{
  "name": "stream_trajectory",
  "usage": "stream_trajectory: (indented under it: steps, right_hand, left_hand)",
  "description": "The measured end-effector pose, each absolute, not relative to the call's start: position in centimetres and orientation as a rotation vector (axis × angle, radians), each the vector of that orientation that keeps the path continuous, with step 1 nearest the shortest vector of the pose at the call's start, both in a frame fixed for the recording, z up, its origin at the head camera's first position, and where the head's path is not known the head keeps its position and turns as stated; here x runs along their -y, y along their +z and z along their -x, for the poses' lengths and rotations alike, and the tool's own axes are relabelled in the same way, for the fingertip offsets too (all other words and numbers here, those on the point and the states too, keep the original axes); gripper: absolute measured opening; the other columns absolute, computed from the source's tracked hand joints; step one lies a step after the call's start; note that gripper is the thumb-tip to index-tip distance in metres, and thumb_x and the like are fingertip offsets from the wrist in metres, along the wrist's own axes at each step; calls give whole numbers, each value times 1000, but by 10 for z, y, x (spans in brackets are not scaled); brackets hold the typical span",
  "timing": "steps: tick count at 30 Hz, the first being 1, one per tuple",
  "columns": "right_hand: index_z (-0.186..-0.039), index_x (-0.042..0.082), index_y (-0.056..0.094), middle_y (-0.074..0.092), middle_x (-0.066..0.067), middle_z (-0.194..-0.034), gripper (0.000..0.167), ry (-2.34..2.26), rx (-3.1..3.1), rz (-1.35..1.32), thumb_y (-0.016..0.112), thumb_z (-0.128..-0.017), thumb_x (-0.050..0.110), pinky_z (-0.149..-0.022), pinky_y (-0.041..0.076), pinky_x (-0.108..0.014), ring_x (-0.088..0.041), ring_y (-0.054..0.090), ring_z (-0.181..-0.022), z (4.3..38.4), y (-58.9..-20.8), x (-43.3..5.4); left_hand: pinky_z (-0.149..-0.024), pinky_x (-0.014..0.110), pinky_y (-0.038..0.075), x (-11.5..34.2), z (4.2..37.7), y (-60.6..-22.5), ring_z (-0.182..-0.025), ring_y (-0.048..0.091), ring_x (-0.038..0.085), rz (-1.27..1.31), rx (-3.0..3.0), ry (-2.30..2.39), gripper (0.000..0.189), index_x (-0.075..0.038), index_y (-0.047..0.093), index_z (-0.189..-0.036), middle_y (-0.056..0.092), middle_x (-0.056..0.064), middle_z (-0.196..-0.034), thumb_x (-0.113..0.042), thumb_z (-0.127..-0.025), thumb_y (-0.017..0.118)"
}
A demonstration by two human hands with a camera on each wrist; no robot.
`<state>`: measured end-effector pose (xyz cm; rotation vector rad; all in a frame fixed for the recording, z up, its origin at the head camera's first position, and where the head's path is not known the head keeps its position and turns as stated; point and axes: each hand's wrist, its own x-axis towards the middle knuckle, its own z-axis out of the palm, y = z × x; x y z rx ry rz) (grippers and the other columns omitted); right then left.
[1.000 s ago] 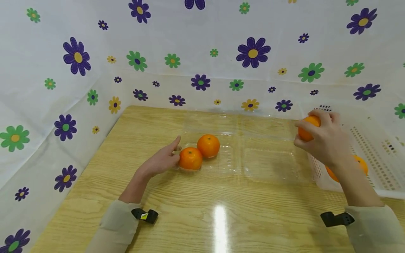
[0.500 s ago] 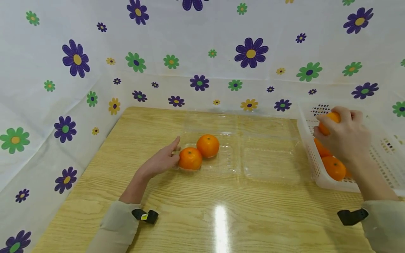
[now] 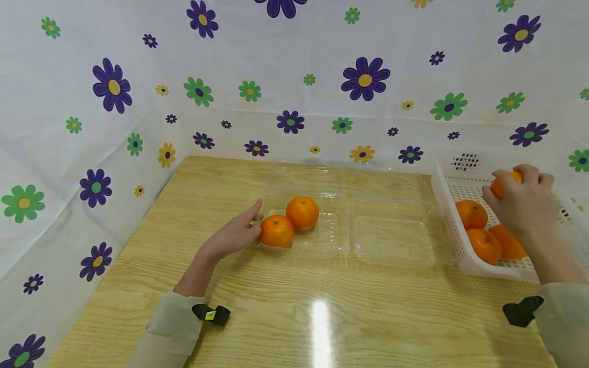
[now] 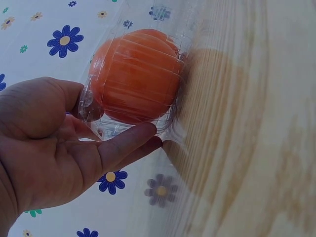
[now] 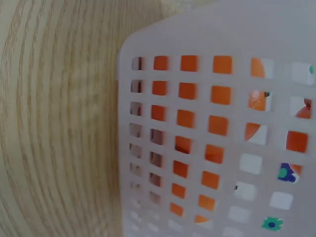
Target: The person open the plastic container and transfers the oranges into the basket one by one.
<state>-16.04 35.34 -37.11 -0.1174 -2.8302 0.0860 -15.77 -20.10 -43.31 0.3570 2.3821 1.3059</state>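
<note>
Our L hand (image 3: 235, 232) pinches the near-left rim of a clear, thin plastic clamshell tray (image 3: 331, 232) on the pale wood-grain table (image 3: 257, 317), thumb up at the rim, fingers along the outer wall; prob. b/c the tray's light & would slide otherwise. Two round glossy fruits sit in it: a front orange (image 3: 276, 231) in the tray's near-left corner, right by our fingers, & a back orange (image 3: 302, 213) behind it to the R, seemingly touching, so they prob. prop each other. A second clear clamshell (image 3: 391, 237) lies just R of it; can't tell if the two are joined. Both clear lids (image 3: 303, 179) lie folded back toward the table's far edge, prob. to stay out of the way.

Our R hand (image 3: 529, 202) is over the white perforated plastic basket (image 3: 494, 272) on the table's R side, fingers curled round a third glossy orange (image 3: 498, 189) from above, we guess b/c the basket walls block the sides. Can't tell if it touches the basket floor; R wrist view shows wall & fruit thru holes, not our fingers. Three more oranges (image 3: 471, 214) huddle toward the basket's near-left corner, likely b/c round fruit rolls to the walls.
</note>
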Motion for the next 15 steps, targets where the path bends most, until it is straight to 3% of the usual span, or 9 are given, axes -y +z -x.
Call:
stream_trajectory:
  steps: [9,15]
  right_hand:
    - [-133,2,45,23,-39,-140,41,162,2902,161,51,-102,29,-78,41,-74,-66,27,-119,161,-390,-367]
    - [-139,3,41,17,-40,-144,51,285,2985,187,41,-105,41,-88,36,-76,-64,21,-121,164,-398,-374]
  left_hand:
    - [-87,35,46,200,158,-434,-109,52,32,-342,-2376,1306,74,-10,2,-160,35,26,-153,-10,-99,42]
    - [-91,37,48,199,156,-431,-111,53,33,-331,-2371,1301,74,-11,2,-161,34,26,-154,-10,-99,42]
